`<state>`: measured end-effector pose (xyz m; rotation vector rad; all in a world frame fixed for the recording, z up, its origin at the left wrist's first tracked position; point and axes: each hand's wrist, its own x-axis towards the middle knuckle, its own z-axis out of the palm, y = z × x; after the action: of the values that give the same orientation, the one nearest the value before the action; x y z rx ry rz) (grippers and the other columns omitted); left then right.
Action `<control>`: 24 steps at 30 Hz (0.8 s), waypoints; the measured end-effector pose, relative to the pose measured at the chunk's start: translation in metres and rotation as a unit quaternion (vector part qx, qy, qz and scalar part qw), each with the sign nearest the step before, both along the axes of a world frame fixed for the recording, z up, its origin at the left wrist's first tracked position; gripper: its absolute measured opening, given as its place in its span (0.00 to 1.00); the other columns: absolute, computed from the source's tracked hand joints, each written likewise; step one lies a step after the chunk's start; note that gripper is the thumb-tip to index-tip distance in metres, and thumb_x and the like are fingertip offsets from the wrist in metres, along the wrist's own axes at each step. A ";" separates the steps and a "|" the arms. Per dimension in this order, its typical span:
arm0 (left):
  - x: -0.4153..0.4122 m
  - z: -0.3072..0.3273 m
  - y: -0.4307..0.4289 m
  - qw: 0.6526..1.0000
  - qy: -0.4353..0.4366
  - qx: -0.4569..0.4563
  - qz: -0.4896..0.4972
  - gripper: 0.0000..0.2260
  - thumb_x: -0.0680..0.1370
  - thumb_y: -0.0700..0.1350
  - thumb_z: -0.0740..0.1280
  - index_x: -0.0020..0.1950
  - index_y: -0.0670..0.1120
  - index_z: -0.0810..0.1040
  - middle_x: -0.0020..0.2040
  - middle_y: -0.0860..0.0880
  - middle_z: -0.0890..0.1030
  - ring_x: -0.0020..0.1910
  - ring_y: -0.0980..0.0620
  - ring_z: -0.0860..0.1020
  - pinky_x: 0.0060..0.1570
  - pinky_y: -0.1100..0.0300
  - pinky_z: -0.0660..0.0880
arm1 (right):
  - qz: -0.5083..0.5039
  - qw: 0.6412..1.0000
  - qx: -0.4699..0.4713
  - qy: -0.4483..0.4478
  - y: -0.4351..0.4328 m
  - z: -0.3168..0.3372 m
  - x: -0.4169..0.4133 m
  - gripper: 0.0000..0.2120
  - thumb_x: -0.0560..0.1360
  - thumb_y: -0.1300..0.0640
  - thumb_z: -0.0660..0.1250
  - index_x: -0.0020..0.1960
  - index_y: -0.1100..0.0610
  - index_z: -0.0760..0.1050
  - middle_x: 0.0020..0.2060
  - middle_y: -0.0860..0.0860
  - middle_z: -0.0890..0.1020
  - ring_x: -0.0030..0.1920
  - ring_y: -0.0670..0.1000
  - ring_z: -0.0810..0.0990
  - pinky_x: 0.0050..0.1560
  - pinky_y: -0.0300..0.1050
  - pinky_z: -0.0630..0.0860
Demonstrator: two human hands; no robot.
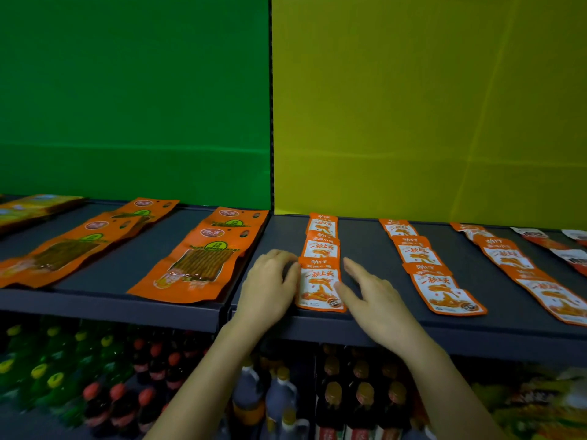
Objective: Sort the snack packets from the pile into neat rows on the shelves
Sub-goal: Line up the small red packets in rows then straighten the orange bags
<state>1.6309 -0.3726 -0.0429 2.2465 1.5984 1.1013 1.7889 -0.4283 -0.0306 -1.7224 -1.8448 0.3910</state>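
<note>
Centre frame: left hand [270, 281] grip curled at front packet [320, 287] edge, pinch unclear; right hand [374, 293] grip wide, flat, likely squaring row on shelf [365, 327].

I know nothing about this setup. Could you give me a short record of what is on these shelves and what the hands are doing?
Place: dark shelf, green panel and yellow panel behind
Left hand: bent fingers at the front packet, left edge; grip unclear
Right hand: straight fingers against its right edge
Small packets: orange and white, in rows running front to back
Large packets: orange, on the left section
Below: bottles with coloured caps
</note>
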 end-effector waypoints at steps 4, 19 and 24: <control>-0.031 0.020 -0.008 0.996 -0.001 0.087 0.011 0.10 0.79 0.48 0.60 0.55 0.47 0.78 0.51 0.51 0.81 0.51 0.50 0.78 0.49 0.54 0.75 | -0.017 0.998 0.067 0.006 0.008 0.013 -0.011 0.23 0.79 0.53 0.58 0.73 0.54 0.61 0.69 0.50 0.70 0.69 0.50 0.68 0.68 0.46 0.64; -0.199 0.022 0.080 0.991 0.059 -0.123 -0.010 0.18 0.80 0.50 0.58 0.65 0.41 0.69 0.64 0.42 0.75 0.62 0.43 0.73 0.56 0.55 0.69 | -0.053 0.995 -0.065 0.053 0.082 0.022 -0.170 0.20 0.80 0.53 0.58 0.70 0.59 0.63 0.68 0.55 0.72 0.68 0.57 0.70 0.66 0.48 0.66; -0.201 0.012 0.095 0.986 0.064 -0.152 -0.034 0.19 0.81 0.51 0.55 0.67 0.41 0.66 0.65 0.41 0.74 0.62 0.43 0.72 0.59 0.52 0.69 | -0.065 0.994 -0.068 0.046 0.090 0.011 -0.187 0.18 0.80 0.53 0.57 0.68 0.54 0.66 0.64 0.53 0.75 0.65 0.56 0.72 0.65 0.52 0.69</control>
<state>1.4298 -0.2777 -0.0305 2.1850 1.5978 0.6552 1.6023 -0.3385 -0.0196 -1.8722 -1.6636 0.5441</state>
